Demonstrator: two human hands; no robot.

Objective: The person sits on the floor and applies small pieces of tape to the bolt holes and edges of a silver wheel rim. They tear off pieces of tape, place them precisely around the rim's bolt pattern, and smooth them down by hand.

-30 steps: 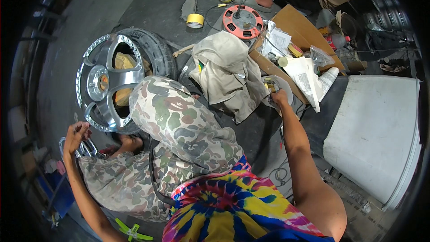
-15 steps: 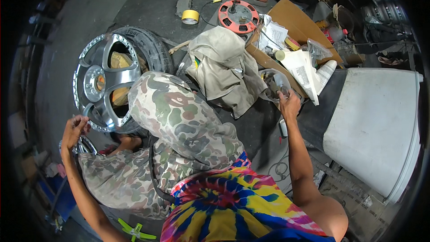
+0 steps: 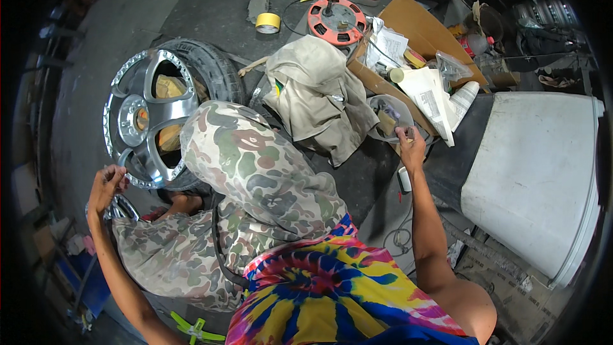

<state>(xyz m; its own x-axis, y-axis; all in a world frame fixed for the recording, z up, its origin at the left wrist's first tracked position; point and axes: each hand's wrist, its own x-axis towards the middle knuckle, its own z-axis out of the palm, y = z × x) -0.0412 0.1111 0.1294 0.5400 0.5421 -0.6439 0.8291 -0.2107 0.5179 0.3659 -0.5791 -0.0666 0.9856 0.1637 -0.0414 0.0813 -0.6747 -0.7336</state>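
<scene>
2 hands, 1 big shiny wheel (image 3: 143, 124) w/ a tire, 1 clear bag (image 3: 386, 118), 1 yellow tape roll (image 3: 268, 22), 1 red cord reel (image 3: 337, 20), 1 tan cloth (image 3: 316, 92), 1 white tub (image 3: 536, 172). Left hand (image 3: 105, 182) is low on the left, just by the wheel's bottom rim, fingers curled shut on a small shiny metal thing (image 3: 121, 207); can't tell what it is. Right hand (image 3: 410, 144) is out front, fingertips pinched together on the bag's edge; the bag lies btw the cloth & a cardboard box (image 3: 428, 32). A small white cup (image 3: 405, 179) sits right under that wrist. Camo knees fill the middle, so not much room there. Bare grey floor is open at top left, past the wheel. Right side is packed: tub, box, papers
</scene>
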